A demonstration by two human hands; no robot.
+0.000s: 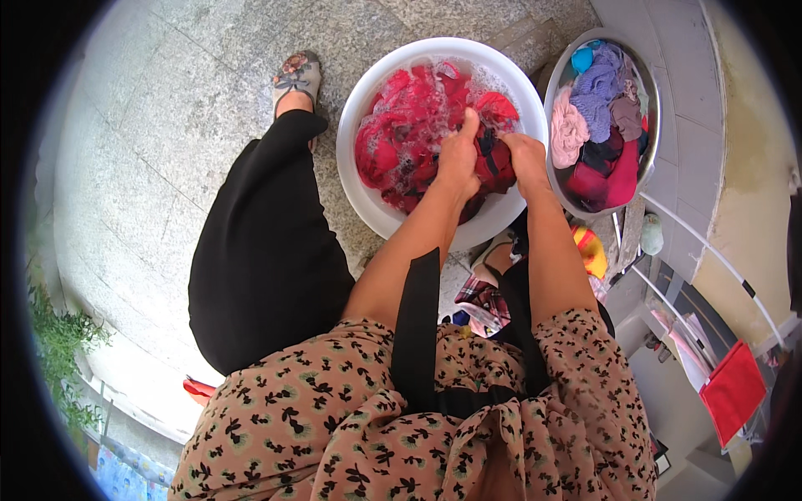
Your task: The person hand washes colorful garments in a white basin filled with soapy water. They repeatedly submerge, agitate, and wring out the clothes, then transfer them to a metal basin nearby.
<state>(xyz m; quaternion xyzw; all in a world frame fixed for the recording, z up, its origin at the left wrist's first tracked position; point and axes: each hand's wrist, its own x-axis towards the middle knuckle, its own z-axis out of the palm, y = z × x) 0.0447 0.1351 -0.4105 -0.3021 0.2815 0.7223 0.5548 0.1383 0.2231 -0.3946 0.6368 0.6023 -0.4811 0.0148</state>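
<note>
A round white plastic basin [354, 169] stands on the floor in front of me, holding red and pink clothes [391, 119] in sudsy water. My left hand [459, 155] grips a dark red and black garment [494, 156] near the basin's right side, its thumb pointing up. On the other side of that garment, my right hand [526, 156] holds it with fingers bent down. Part of the fingers of both hands is hidden by cloth. A brighter red piece of cloth [498, 106] floats just beyond the hands.
Right of the basin stands an oval metal tub [655, 134] of mixed clothes, including a purple knitted piece [594, 94]. My shoe [297, 75] rests on the stone floor [156, 119] left of the basin. White rack bars [702, 235] and a hanging red cloth [733, 394] are at lower right.
</note>
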